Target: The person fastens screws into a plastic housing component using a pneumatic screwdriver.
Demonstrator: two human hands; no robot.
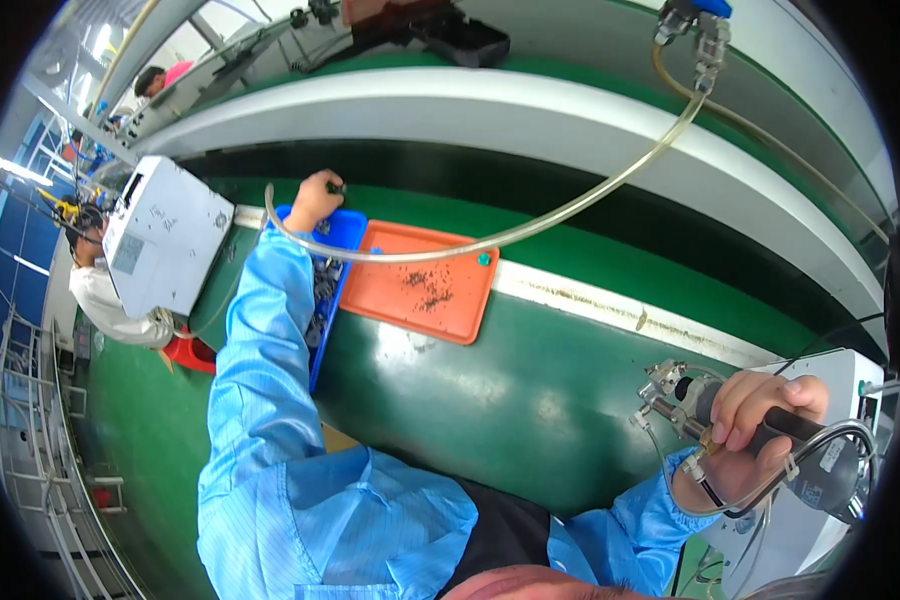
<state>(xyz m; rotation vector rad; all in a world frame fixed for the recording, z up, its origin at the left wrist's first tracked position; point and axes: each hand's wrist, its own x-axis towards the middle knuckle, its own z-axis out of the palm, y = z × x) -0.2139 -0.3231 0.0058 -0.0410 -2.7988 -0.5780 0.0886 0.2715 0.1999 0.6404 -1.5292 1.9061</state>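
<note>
My left hand reaches to the far end of a long blue tray, its fingers closed on a small dark part. Dark grey parts lie in that tray, partly hidden by my blue sleeve. On the right, my right hand wraps round a black-handled power screwdriver with metal fittings at its front and thin hoses along it. An orange tray beside the blue one holds many tiny dark screws and a small green piece.
A clear hose arches over the trays from a metal valve. White machine boxes stand at left and right of the green bench. Another person sits at far left, near a red bin.
</note>
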